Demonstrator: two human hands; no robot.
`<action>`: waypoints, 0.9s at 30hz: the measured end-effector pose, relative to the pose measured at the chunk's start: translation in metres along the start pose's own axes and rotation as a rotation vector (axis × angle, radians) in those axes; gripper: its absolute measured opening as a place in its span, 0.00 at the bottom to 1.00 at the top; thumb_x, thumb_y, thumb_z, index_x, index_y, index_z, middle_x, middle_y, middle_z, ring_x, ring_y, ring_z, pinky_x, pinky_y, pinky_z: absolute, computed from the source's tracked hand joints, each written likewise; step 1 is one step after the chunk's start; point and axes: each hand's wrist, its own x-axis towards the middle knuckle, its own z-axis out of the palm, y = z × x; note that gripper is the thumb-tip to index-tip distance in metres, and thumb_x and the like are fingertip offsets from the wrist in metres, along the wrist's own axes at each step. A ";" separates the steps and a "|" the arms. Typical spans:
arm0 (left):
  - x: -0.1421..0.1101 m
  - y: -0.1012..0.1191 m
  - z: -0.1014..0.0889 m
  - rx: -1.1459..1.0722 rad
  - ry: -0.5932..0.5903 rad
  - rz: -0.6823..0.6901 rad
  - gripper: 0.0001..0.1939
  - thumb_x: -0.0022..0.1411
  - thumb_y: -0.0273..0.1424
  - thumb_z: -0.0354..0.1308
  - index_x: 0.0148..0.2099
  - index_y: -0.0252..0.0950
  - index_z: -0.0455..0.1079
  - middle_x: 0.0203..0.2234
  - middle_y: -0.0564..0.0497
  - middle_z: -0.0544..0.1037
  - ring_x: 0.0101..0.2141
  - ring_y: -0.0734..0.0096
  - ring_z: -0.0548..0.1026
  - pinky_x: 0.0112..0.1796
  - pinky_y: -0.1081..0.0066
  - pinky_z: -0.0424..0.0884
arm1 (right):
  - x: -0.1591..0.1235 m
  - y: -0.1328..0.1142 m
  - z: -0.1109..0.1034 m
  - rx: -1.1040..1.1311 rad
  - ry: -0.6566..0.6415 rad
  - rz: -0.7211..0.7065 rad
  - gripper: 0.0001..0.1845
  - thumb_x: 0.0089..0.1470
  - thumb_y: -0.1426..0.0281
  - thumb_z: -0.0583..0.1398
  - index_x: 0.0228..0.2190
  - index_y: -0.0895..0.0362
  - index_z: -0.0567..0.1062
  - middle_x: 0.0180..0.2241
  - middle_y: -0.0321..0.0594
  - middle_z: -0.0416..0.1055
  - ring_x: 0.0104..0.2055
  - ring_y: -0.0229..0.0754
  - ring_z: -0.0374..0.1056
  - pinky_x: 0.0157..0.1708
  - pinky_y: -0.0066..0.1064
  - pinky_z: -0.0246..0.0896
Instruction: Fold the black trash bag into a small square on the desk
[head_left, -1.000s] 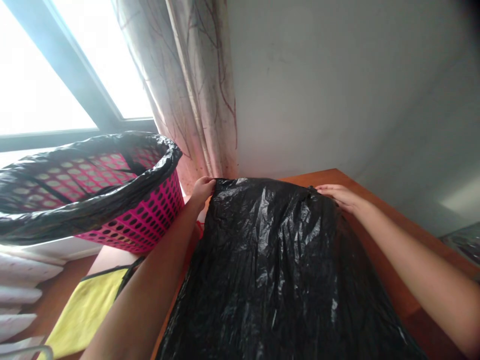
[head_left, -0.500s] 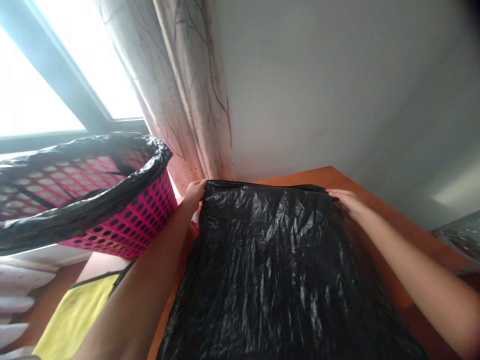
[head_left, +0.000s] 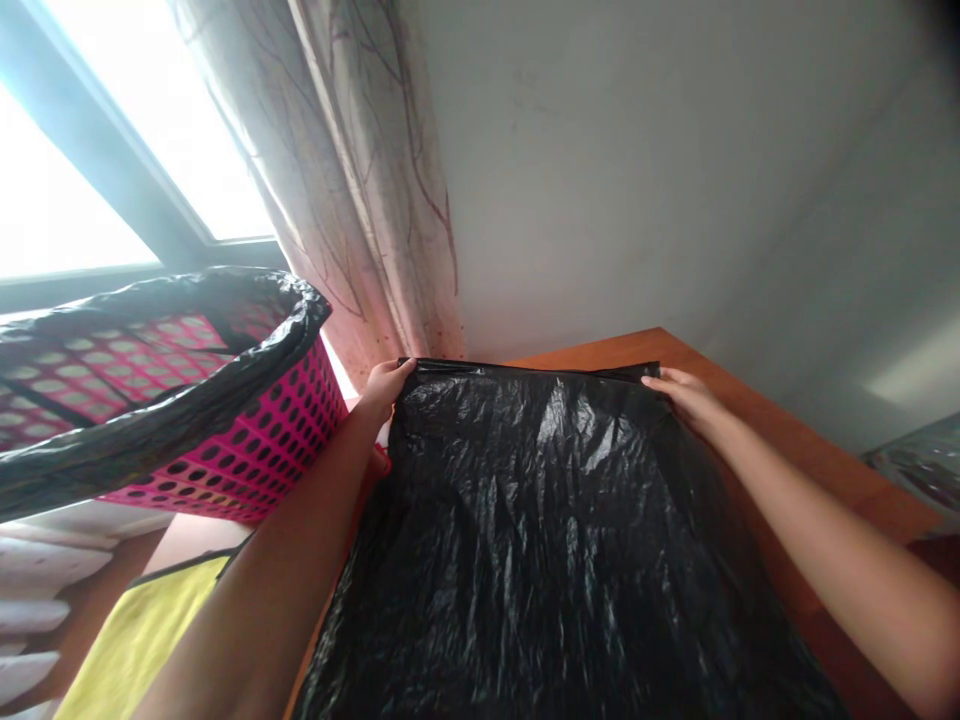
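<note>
A wide black plastic garbage bag (head_left: 540, 530) hangs spread between my hands, its top edge pulled nearly straight. My left hand (head_left: 388, 388) pinches its far left corner, thumb on top. At the far right corner, my right hand (head_left: 686, 395) grips the edge between thumb and fingers. Much of the wooden table (head_left: 810, 440) under the bag is hidden by it. To the left, close to my left forearm, stands a pink basket (head_left: 262, 450) with round holes; black plastic (head_left: 150, 430) is folded over its rim.
A yellow cloth with dark trim (head_left: 142, 640) lies low on the left. Behind the basket are a bright window (head_left: 82, 150) and a patterned curtain (head_left: 360, 170). A grey wall (head_left: 637, 180) rises beyond the table. Something in clear plastic (head_left: 919, 465) shows at the right edge.
My right hand has shifted slightly inward on the bag's edge, and a corner of plastic now sticks up above its fingers. The left thumb now lies over the top edge.
</note>
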 end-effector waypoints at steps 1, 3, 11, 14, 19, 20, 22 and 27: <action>0.001 0.002 0.000 0.040 0.018 0.015 0.18 0.53 0.45 0.61 0.32 0.32 0.71 0.23 0.46 0.76 0.28 0.61 0.75 0.28 0.69 0.67 | -0.001 0.001 0.000 0.018 -0.011 0.016 0.14 0.47 0.64 0.67 0.37 0.54 0.76 0.36 0.43 0.80 0.38 0.49 0.77 0.38 0.35 0.74; 0.001 0.012 0.001 0.129 0.062 0.065 0.15 0.54 0.42 0.61 0.32 0.33 0.71 0.27 0.44 0.77 0.35 0.54 0.76 0.33 0.66 0.69 | -0.003 0.002 0.000 0.043 -0.020 0.061 0.11 0.48 0.62 0.66 0.34 0.55 0.76 0.35 0.44 0.80 0.37 0.49 0.77 0.36 0.35 0.74; -0.135 0.102 0.064 0.745 -0.083 0.790 0.12 0.60 0.33 0.59 0.45 0.34 0.71 0.46 0.37 0.72 0.50 0.44 0.68 0.49 0.53 0.63 | -0.004 -0.001 0.004 -0.009 0.192 0.046 0.05 0.54 0.67 0.60 0.29 0.53 0.75 0.31 0.40 0.79 0.37 0.46 0.76 0.35 0.31 0.72; -0.250 0.101 0.111 0.815 -0.296 1.087 0.12 0.60 0.39 0.61 0.39 0.36 0.71 0.35 0.42 0.73 0.40 0.52 0.71 0.38 0.57 0.67 | -0.005 0.000 0.006 -0.098 0.296 0.046 0.06 0.56 0.66 0.60 0.31 0.55 0.76 0.29 0.39 0.78 0.41 0.48 0.74 0.39 0.32 0.71; -0.393 0.034 0.165 0.553 -0.379 1.582 0.08 0.66 0.32 0.56 0.35 0.38 0.74 0.30 0.49 0.73 0.30 0.68 0.69 0.30 0.66 0.62 | -0.014 0.005 0.005 -0.235 0.407 0.097 0.14 0.62 0.62 0.59 0.43 0.59 0.75 0.46 0.41 0.73 0.46 0.46 0.71 0.46 0.40 0.69; -0.407 0.021 0.172 0.535 -0.367 1.626 0.08 0.66 0.34 0.56 0.36 0.40 0.75 0.33 0.48 0.75 0.33 0.68 0.70 0.31 0.66 0.63 | -0.017 0.006 0.005 -0.246 0.417 0.111 0.14 0.63 0.62 0.59 0.45 0.58 0.74 0.48 0.42 0.72 0.46 0.45 0.71 0.46 0.41 0.69; -0.420 0.001 0.183 0.552 -0.352 1.675 0.08 0.66 0.35 0.56 0.41 0.42 0.76 0.41 0.47 0.77 0.40 0.64 0.72 0.34 0.64 0.65 | -0.024 0.008 0.005 -0.253 0.433 0.134 0.15 0.64 0.62 0.58 0.47 0.56 0.74 0.51 0.42 0.70 0.48 0.45 0.70 0.47 0.40 0.69; -0.410 -0.008 0.190 0.604 -0.355 1.607 0.07 0.66 0.30 0.56 0.41 0.35 0.75 0.34 0.46 0.75 0.35 0.66 0.71 0.36 0.62 0.64 | -0.040 0.009 0.005 -0.202 0.446 0.161 0.16 0.63 0.62 0.58 0.48 0.56 0.73 0.51 0.43 0.70 0.48 0.46 0.70 0.47 0.42 0.69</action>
